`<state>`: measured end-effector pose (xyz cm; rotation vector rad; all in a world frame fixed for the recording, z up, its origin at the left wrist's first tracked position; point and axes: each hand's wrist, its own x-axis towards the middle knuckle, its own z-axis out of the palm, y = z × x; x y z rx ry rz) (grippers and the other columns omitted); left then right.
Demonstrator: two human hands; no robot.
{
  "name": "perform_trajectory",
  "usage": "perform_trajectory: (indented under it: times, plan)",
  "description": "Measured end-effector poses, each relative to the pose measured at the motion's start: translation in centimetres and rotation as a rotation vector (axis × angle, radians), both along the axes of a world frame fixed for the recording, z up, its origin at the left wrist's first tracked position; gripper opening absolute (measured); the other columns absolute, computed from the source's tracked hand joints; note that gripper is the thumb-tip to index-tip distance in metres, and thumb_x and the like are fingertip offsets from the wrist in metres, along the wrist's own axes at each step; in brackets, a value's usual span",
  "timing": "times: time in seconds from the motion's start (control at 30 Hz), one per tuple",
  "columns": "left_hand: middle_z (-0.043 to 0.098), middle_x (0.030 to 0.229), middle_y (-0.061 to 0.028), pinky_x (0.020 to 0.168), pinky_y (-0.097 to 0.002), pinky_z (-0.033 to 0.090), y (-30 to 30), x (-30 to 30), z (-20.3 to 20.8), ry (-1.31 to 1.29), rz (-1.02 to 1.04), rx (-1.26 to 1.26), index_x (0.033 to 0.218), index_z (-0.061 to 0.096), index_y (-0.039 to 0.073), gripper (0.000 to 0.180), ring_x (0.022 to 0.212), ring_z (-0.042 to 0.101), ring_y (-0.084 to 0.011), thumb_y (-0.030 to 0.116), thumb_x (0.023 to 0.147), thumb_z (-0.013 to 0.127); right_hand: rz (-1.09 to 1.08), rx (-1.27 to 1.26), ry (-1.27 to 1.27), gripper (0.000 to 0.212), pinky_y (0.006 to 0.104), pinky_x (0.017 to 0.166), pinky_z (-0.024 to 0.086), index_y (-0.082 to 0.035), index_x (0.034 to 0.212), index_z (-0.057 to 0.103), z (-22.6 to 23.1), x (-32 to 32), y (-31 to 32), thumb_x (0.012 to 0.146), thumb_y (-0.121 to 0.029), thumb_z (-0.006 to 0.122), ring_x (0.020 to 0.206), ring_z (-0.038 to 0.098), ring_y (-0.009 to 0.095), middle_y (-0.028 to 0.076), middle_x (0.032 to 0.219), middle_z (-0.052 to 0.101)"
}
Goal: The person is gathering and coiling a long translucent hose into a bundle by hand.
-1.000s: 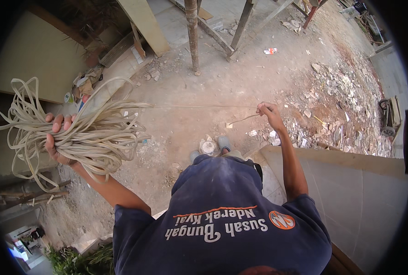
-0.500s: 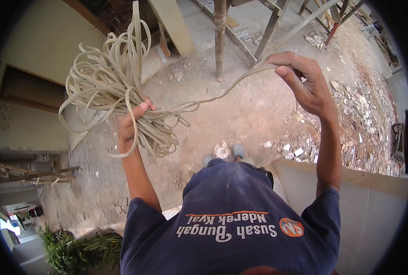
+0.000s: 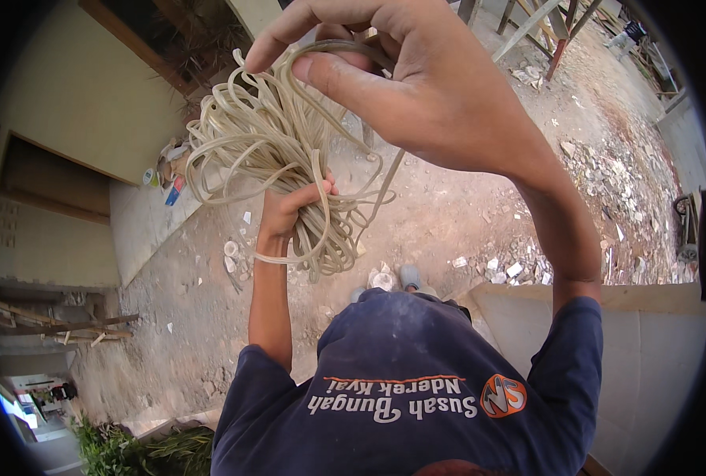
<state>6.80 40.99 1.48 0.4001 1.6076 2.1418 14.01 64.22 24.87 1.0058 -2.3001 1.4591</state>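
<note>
A thick looped bundle of thin, pale, translucent hose [image 3: 277,131] fans out above my left hand [image 3: 287,208], which is wrapped round its gathered middle. Shorter loops hang below that fist, and one lies across my left wrist. Close in front of the camera, my right hand [image 3: 424,91] holds a strand of the same hose between thumb and bent fingers, at the upper right of the bundle. From there the strand curves down towards the loops. My right forefinger reaches over the top of the bundle, and part of the strand is hidden behind the hand.
Broken tile and rubble [image 3: 623,198] cover the dusty ground at the right. A low tiled wall [image 3: 646,349] stands at lower right, a doorway [image 3: 55,178] at left. Wooden supports [image 3: 563,40] rise at the back; green plants [image 3: 130,448] grow at lower left.
My right hand has come from far right to the bundle, up and nearer the camera, bringing the strand along. My left hand and the bundle have shifted to the right.
</note>
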Motion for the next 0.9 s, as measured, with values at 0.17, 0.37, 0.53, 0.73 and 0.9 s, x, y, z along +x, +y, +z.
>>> perform_trajectory:
  times: [0.17, 0.37, 0.53, 0.73, 0.9]
  plan:
    - [0.072, 0.095, -0.0116, 0.071, -0.0313, 0.06, 0.5, -0.1, -0.5, 0.031, -0.027, -0.001, 0.108, 0.068, -0.005, 0.029, 0.083, 0.072, -0.0203, 0.002, 0.081, 0.076, -0.069, -0.029, 0.057, 0.023, 0.0323, 0.06, 0.047, 0.001, 0.11, 0.073, -0.4, -1.3, -2.1, 0.093, -0.006, 0.058, 0.061, 0.057, 0.016, 0.01, 0.076, 0.068]
    - [0.072, 0.093, -0.0087, 0.074, -0.0294, 0.057, -0.8, 0.0, -0.5, 0.115, 0.016, 0.002, 0.105, 0.07, -0.003, 0.025, 0.084, 0.069, -0.0179, 0.003, 0.081, 0.075, -0.393, 0.497, 0.382, 0.021, 0.0445, 0.071, 0.056, 0.0, 0.099, 0.076, -1.7, -1.6, -2.3, 0.085, -0.008, 0.062, 0.074, 0.069, 0.036, 0.024, 0.083, 0.071]
    - [0.071, 0.096, -0.0083, 0.079, -0.0303, 0.055, -1.6, -0.4, -0.1, 0.135, 0.065, 0.08, 0.103, 0.071, -0.001, 0.023, 0.084, 0.068, -0.0172, 0.005, 0.081, 0.076, -0.305, 0.716, 0.411, 0.019, 0.0441, 0.081, 0.055, 0.0, 0.093, 0.074, -0.7, -1.3, -0.3, 0.089, -0.019, 0.072, 0.089, 0.068, 0.036, 0.019, 0.091, 0.07]
    - [0.071, 0.104, -0.0118, 0.079, -0.0318, 0.057, -3.9, -1.4, -0.8, 0.191, 0.067, 0.029, 0.106, 0.07, -0.001, 0.03, 0.095, 0.069, -0.0186, 0.009, 0.08, 0.078, 0.278, 0.512, 0.084, 0.03, 0.0429, 0.081, 0.056, -0.001, 0.098, 0.077, 0.4, -4.5, -2.4, 0.088, -0.029, 0.073, 0.089, 0.072, 0.035, 0.018, 0.091, 0.075]
    - [0.072, 0.112, -0.0194, 0.085, -0.0371, 0.058, -1.9, -0.7, 0.6, 0.23, -0.155, 0.097, 0.105, 0.069, -0.002, 0.036, 0.112, 0.068, -0.0268, 0.015, 0.076, 0.08, 0.023, 0.364, 0.443, 0.027, 0.0428, 0.076, 0.056, -0.003, 0.097, 0.079, -2.1, -7.7, -3.4, 0.085, -0.027, 0.077, 0.087, 0.073, 0.033, 0.019, 0.09, 0.074]
